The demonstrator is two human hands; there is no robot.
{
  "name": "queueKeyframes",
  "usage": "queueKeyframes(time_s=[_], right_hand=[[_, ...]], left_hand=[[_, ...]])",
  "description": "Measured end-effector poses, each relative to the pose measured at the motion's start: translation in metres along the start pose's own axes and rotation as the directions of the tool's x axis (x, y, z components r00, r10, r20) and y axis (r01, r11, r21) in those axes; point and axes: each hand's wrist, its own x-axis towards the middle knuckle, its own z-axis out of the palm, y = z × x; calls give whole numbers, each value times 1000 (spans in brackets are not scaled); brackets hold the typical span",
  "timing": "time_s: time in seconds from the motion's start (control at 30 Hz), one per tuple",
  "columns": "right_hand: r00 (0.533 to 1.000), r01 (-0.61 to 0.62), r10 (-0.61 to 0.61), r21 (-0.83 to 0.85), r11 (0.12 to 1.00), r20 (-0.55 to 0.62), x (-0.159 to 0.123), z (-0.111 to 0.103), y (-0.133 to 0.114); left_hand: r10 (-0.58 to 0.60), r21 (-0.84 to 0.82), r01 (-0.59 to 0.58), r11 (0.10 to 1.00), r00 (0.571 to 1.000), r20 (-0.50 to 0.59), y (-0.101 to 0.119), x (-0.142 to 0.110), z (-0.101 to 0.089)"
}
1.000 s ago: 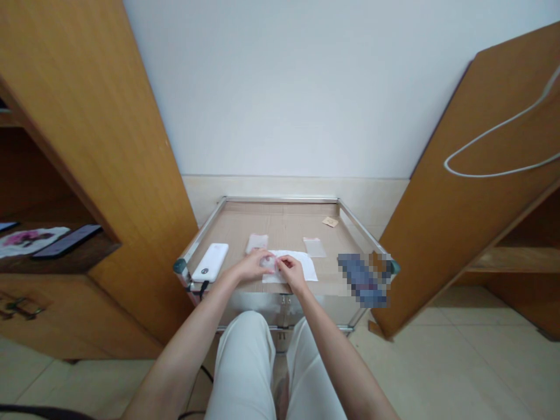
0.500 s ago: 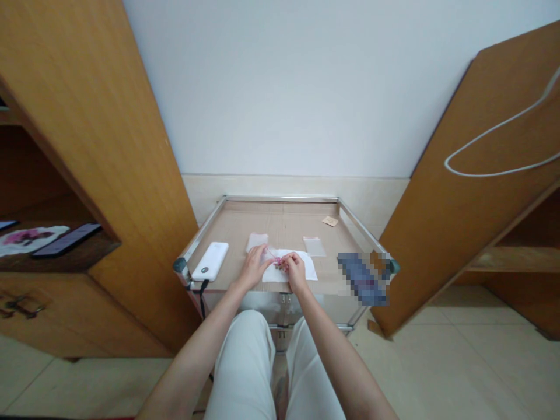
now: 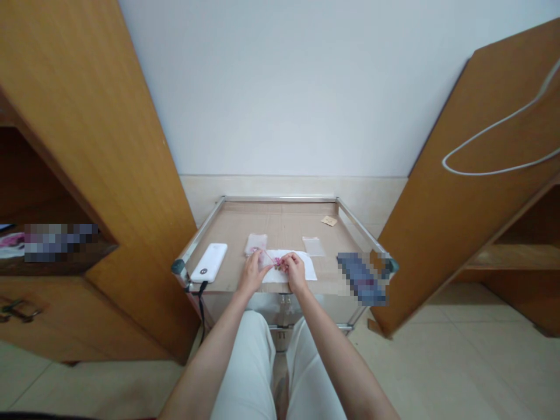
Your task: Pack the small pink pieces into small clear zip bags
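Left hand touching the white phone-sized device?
Apart. The head view shows a plain gap of tan trolley top between the left hand and the white phone-sized device.

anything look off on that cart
A tan card lies askew near the far right corner of the metal cart, apart from the white sheet by the left hand and right hand. Nothing else stands out; pixelation hides the cart's right edge.

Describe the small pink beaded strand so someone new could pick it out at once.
On the steel-framed cart between two wooden cabinet doors, find the white paper sheet. Over it, the small pink beaded strand is held between the left hand and right hand, unlike the clear plastic bags lying untouched.
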Motion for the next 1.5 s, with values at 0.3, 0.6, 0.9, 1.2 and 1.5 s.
queueKeyframes(time_s=[0.3,0.6,0.9,1.2,1.5], right_hand=[[999,-20,22,37,999,-39,3,0,-6],[984,160,-180,-398,903,-14,15,-7,-8],[916,341,-361,-812,473,174,15,-14,5],[929,302,-327,-862,407,172,16,-15,9],[951,249,-279,-866,434,134,16,-13,4]], left_hand=[[-40,29,40,999,999,-5,-1,1,0],[-2,62,2,998,1000,-5,-4,0,3],[16,80,-16,997,1000,-6,-3,-1,2],[23,103,-26,994,999,27,-1,-2,1],[30,129,-38,991,998,61,-2,-1,3]])
